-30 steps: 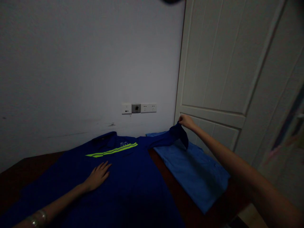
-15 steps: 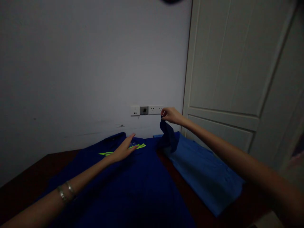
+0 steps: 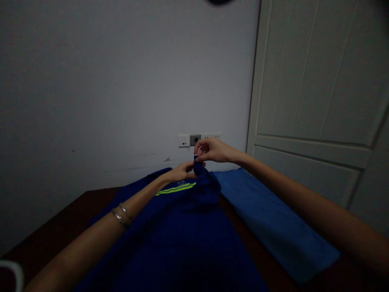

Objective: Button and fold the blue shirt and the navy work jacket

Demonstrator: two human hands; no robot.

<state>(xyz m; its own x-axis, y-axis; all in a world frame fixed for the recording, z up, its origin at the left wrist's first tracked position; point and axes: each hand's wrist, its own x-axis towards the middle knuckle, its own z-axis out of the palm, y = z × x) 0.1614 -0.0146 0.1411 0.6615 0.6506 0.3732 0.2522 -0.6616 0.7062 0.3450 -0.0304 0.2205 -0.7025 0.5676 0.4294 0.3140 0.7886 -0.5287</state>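
A dark blue T-shirt (image 3: 179, 227) with a neon yellow stripe and small pale print lies spread in front of me. My right hand (image 3: 211, 150) is closed in a pinch on the shirt's right sleeve, lifted above the rest and drawn in over the shirt. My left hand (image 3: 179, 172), with metal bracelets on the wrist, reaches to the lifted sleeve. Its fingers run straight behind the cloth, fingertips showing past it, while the thumb stays apart in front. The cloth partly hides those fingers.
A lighter blue folded cloth (image 3: 273, 223) lies to the right on the dark reddish table (image 3: 94, 198). Behind stands a pale wall with a row of sockets (image 3: 184, 140). A white panelled door (image 3: 306, 81) is at right. A white curved rim (image 3: 13, 265) shows at lower left.
My right hand has carried the sleeve left and inward over the shirt. My left hand has moved right and up to meet it. The view has turned slightly left.
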